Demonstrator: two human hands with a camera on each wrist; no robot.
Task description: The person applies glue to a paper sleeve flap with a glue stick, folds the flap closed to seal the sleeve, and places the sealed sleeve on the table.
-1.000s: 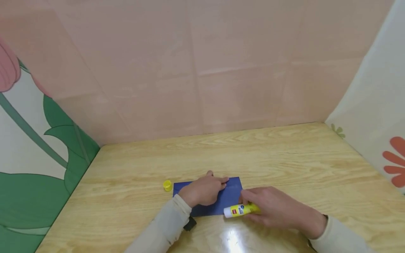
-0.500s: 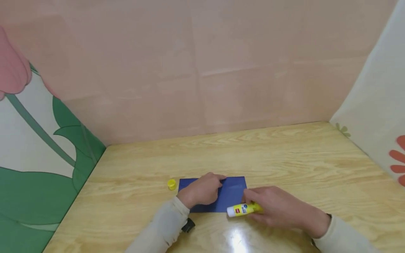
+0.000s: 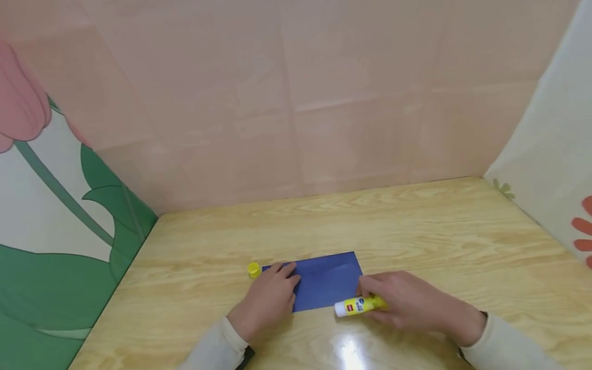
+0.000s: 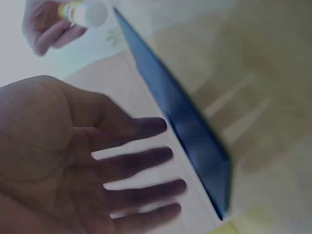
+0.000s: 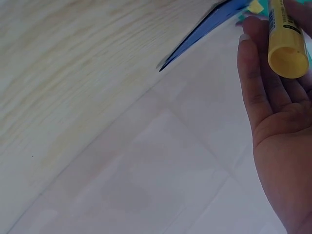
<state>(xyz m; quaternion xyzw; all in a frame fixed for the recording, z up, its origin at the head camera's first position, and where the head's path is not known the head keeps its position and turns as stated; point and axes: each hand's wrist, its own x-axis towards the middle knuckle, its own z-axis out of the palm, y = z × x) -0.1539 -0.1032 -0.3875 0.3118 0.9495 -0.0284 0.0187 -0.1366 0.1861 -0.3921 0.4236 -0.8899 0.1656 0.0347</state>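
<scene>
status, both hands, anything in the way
Left hand over left end of blue rectangular paper. Right hand gripping yellow-and-white cylindrical tube. Round yellow cap by paper's far-left corner, apparently blocking nothing.

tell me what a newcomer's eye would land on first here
Probably the dark blue sheet, on the pale wooden table and partly covered by the left hand. Then the yellow-and-white tube in the right hand, by the sheet's near right corner. A small yellow cap sits beside the sheet's far left corner.
</scene>
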